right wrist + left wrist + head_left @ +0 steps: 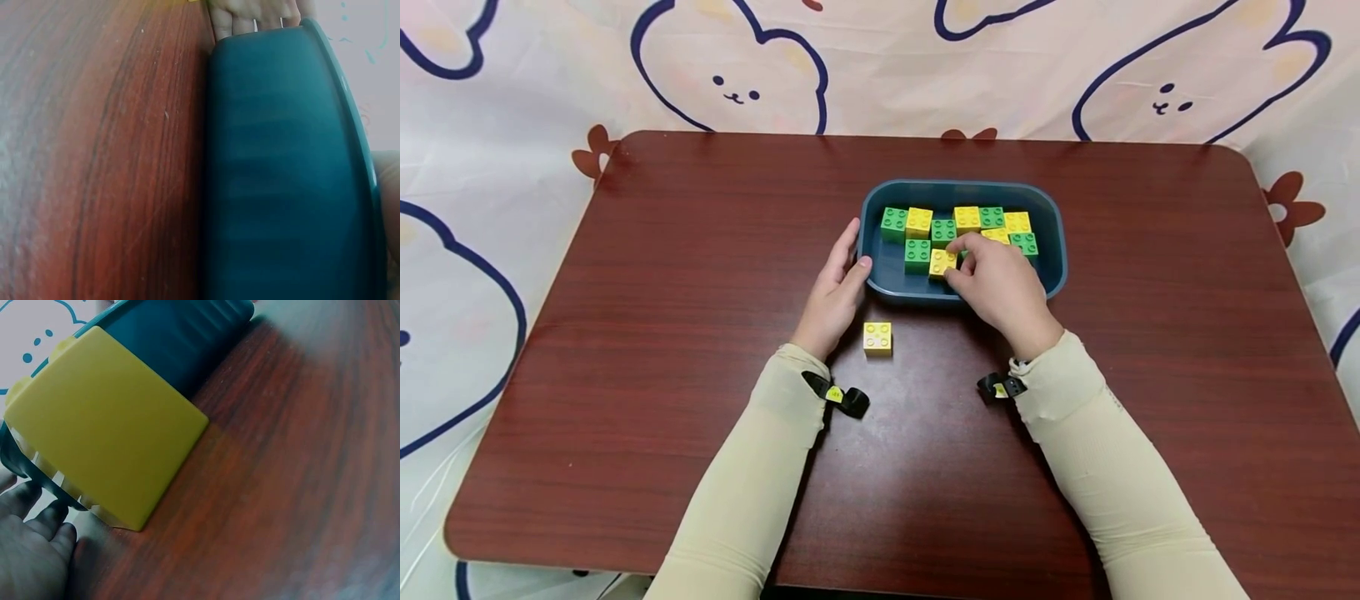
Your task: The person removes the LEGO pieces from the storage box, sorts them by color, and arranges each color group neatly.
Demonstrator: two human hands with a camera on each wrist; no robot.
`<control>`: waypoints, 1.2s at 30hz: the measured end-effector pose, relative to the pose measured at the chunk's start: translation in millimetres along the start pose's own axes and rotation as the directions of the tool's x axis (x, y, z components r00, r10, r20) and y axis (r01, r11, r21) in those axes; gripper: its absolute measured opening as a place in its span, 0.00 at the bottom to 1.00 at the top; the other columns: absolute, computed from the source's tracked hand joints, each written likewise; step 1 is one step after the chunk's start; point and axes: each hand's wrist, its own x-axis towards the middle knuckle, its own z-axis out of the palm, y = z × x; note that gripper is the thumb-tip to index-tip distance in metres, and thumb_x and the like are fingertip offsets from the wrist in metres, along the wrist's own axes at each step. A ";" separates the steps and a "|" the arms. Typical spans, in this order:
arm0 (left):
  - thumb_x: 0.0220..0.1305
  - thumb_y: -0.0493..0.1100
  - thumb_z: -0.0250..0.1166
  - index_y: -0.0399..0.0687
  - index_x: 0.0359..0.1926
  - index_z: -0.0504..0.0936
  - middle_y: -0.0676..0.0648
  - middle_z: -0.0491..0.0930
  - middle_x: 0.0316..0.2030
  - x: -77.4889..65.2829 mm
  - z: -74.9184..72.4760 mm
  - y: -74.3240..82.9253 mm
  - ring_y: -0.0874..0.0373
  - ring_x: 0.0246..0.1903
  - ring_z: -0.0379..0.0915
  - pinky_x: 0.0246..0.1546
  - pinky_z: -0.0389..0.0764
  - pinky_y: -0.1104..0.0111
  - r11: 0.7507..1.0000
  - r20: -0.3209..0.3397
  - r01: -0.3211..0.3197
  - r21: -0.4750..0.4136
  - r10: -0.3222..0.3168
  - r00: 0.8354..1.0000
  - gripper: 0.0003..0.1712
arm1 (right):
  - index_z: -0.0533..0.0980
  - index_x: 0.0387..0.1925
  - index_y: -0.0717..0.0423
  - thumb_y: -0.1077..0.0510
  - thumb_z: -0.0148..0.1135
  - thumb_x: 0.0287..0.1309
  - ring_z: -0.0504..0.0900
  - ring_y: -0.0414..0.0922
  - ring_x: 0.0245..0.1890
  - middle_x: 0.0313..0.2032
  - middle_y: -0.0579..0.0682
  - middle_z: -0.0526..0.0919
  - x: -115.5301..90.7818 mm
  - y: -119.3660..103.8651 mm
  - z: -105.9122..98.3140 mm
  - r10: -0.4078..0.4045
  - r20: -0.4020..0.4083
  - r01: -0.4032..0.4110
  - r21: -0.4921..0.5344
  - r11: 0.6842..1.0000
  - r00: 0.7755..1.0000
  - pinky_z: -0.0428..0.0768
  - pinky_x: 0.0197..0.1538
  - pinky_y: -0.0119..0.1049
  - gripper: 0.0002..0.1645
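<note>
A blue tray (887,279) on the table holds several green and yellow toy building bricks. Thumb and forefinger of my right hand (1003,287) pinch a yellow brick (942,263) near the tray's front wall. My left hand (833,298) rests against the tray's left end, its fingers extended and the thumb by the rim. On the table in front of the tray lies a single yellow brick (877,339), which looms large in the left wrist view. The right wrist view mostly shows the tray's outer wall (281,162); the pinching fingertips are hidden there.
Inside the tray, green bricks (917,256) and yellow bricks (919,222) sit close together, some partly covered by the right hand. The brown wooden table (662,333) extends to both sides. A patterned cloth (880,67) hangs behind it.
</note>
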 end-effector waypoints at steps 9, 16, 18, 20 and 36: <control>0.79 0.38 0.48 0.50 0.80 0.49 0.49 0.52 0.78 0.3 2.4 2.6 0.58 0.75 0.50 0.72 0.57 0.65 1.000 -0.001 0.018 0.009 -0.018 1.000 0.34 | 0.77 0.63 0.50 0.49 0.67 0.64 0.78 0.46 0.31 0.29 0.49 0.81 2.7 -0.7 -2.9 0.047 0.106 -0.046 -0.006 0.999 0.993 0.76 0.34 0.41 0.27; 0.79 0.37 0.48 0.43 0.80 0.49 0.45 0.53 0.78 -9.8 8.6 29.4 0.56 0.75 0.50 0.72 0.57 0.65 1.000 0.005 0.024 0.018 -0.024 1.000 0.34 | 0.77 0.62 0.51 0.48 0.66 0.65 0.78 0.46 0.29 0.28 0.50 0.80 2.4 0.3 -3.5 0.038 0.075 -0.037 -0.014 0.999 0.996 0.76 0.32 0.41 0.26; 0.79 0.37 0.48 0.43 0.80 0.49 0.45 0.53 0.78 -10.8 8.9 31.8 0.57 0.75 0.50 0.72 0.57 0.65 0.999 0.004 0.028 0.019 -0.028 1.000 0.34 | 0.77 0.62 0.51 0.48 0.66 0.64 0.77 0.46 0.28 0.27 0.49 0.80 1.3 0.6 -3.2 0.022 0.047 -0.021 -0.017 1.000 0.999 0.75 0.31 0.41 0.26; 0.79 0.38 0.48 0.44 0.80 0.49 0.46 0.53 0.78 -11.1 8.8 32.6 0.58 0.75 0.50 0.72 0.57 0.65 0.999 0.001 0.032 0.028 -0.032 0.999 0.34 | 0.77 0.61 0.50 0.47 0.66 0.64 0.77 0.46 0.26 0.25 0.49 0.79 0.4 1.1 -2.5 0.003 0.020 -0.002 -0.013 1.000 1.000 0.75 0.29 0.41 0.27; 0.80 0.40 0.48 0.48 0.80 0.49 0.48 0.53 0.78 -11.3 8.1 32.0 0.59 0.74 0.51 0.72 0.58 0.65 0.996 -0.015 0.057 0.074 -0.056 0.998 0.33 | 0.80 0.55 0.52 0.48 0.69 0.61 0.74 0.46 0.25 0.23 0.48 0.77 -14.9 0.8 -11.8 -0.129 -0.095 0.139 0.097 0.986 0.987 0.73 0.32 0.41 0.23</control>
